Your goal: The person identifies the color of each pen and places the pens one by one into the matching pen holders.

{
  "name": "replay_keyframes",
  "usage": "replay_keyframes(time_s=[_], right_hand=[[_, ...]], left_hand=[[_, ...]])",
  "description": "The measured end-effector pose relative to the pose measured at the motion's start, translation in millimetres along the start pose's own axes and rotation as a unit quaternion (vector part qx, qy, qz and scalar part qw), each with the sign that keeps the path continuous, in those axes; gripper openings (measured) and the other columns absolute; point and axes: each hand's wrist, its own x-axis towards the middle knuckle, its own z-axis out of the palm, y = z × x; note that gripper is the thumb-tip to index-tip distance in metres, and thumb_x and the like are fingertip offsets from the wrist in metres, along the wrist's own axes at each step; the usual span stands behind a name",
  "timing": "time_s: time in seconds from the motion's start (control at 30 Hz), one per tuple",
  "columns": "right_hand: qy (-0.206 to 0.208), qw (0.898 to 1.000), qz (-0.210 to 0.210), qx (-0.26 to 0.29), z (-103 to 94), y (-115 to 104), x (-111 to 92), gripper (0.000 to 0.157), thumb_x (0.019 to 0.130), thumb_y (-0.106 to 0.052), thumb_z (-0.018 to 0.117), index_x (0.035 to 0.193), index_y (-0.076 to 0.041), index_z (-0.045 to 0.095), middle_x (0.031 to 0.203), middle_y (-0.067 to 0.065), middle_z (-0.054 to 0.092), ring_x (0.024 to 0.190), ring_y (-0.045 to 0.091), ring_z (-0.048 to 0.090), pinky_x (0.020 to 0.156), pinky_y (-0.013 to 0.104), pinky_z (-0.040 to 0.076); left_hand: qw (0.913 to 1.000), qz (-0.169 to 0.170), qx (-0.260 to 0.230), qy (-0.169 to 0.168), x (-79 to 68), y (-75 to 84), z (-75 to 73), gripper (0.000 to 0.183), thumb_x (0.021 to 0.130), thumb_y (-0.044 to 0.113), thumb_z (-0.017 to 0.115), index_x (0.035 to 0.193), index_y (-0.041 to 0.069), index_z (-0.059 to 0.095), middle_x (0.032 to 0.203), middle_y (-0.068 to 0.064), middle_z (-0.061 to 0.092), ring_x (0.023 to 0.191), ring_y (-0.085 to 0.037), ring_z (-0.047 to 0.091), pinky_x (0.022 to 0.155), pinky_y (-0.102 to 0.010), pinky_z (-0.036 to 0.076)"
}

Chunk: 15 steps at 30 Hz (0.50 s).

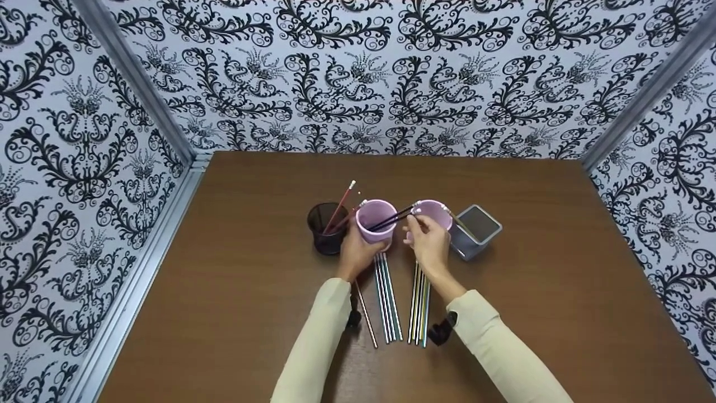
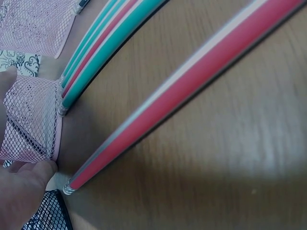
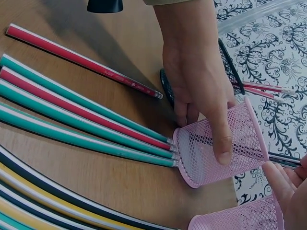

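Holding a pink mesh cup (image 1: 376,209) with the left grip (image 1: 358,252), curving thumb and fingers around its wall. Pinching narrowly with the right grip (image 1: 430,240) at the upper ends of the dark pencils (image 1: 390,219), leaning to the right over the rim of this same cup, with the lower parts inside. Having just beside the left grip a black mesh cup (image 1: 329,244), with two red pencils (image 1: 338,210) slanting in it. Having behind the right grip a second pink cup (image 1: 432,208), and near it a grey square holder (image 1: 467,249), with one pencil (image 1: 463,228) slanting across its opening. Working above a brown wooden surface (image 1: 251,252), with a single red pencil (image 1: 366,313) lying apart, a row of three green pencils and one red (image 3: 86,125) lying close before the held cup, and yellow and black pencils (image 3: 48,195) lying further right.
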Motion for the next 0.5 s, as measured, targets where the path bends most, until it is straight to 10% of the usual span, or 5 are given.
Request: replay_keyframes(time_s=[0.5], right_hand=[[0.004,1.000,-0.013,-0.004,-18.8,-6.1,0.2,0.029,0.099,-0.010,0.060,0.124,0.004,0.067,0.111,0.027,0.071,0.091,0.040,0.074,0.074,0.034,0.061]], left_hand=[[0.9998,-0.006,0.018,-0.003,1.2,-0.7,0.6,0.094,0.071,0.025,0.086,0.149,0.012,0.033,0.135,-0.020,0.062,0.121,-0.039,0.062,0.105,-0.050,0.048]])
